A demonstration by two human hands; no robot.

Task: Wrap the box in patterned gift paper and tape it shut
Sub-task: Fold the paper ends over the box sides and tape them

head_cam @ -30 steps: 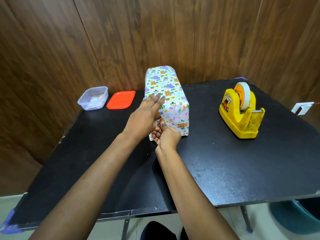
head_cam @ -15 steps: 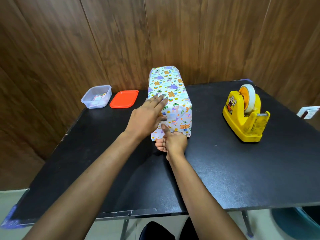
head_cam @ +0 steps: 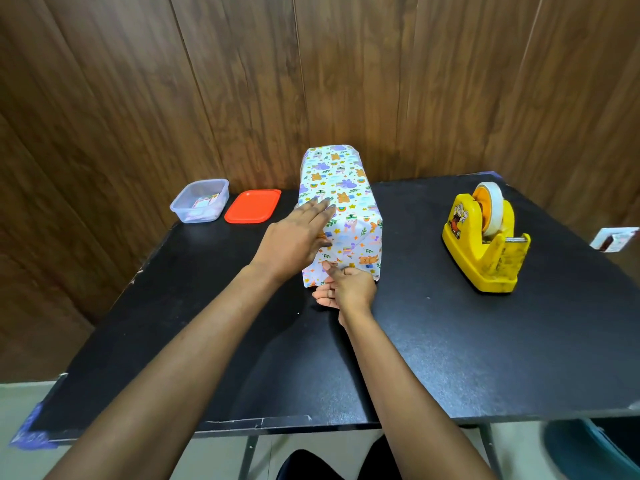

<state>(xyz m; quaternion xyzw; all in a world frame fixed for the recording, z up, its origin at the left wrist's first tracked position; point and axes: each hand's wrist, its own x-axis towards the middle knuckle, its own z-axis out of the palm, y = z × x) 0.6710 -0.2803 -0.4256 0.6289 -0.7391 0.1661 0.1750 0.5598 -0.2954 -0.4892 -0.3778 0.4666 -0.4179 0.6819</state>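
The wrapped box (head_cam: 341, 209) sits mid-table, long axis running away from the person. Left hand (head_cam: 294, 242) lies flat on it; right hand (head_cam: 348, 289) pinches the near-end flap, and the tape dispenser (head_cam: 485, 242) is off to the right.

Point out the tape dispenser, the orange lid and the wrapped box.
tape dispenser (head_cam: 485, 251), head view, yellow body.
orange lid (head_cam: 252, 206), head view, flat top.
wrapped box (head_cam: 341, 188), head view, top face.

Bare desk (head_cam: 433, 341) is sitting wide open between the wrapped box (head_cam: 341, 209) and the yellow tape dispenser (head_cam: 485, 244); left side, a clear tub (head_cam: 201, 200) and red lid (head_cam: 252, 206) are crowding the wall.
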